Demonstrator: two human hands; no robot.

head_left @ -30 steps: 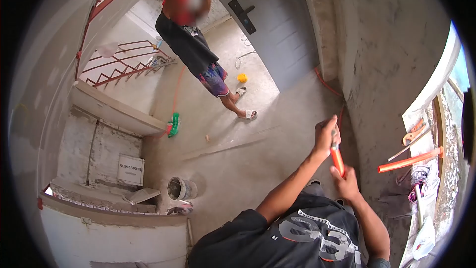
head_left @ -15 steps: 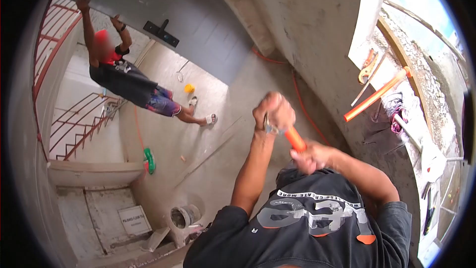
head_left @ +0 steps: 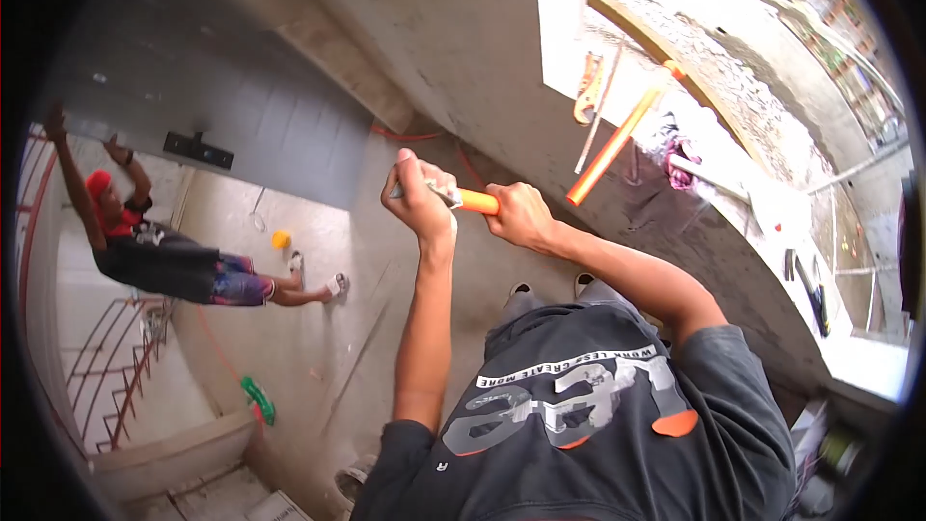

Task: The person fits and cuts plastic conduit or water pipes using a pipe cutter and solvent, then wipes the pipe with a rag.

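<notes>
Gripping an orange-handled, metal-tipped tool [head_left: 475, 201]: left hand [head_left: 420, 199], right hand [head_left: 521, 215].

- The person's dark T-shirt [head_left: 617, 453], near the bottom of the view, carries a curved line of small white capitals across the chest: "WORK LESS CREATE MORE". It appears upside down from this viewpoint.
- Below that line, the same shirt has large grey block letters with orange accents. They are folded and skewed, so they cannot be read.
- A small white mark like an "R" sits on the shirt's near left side.
</notes>
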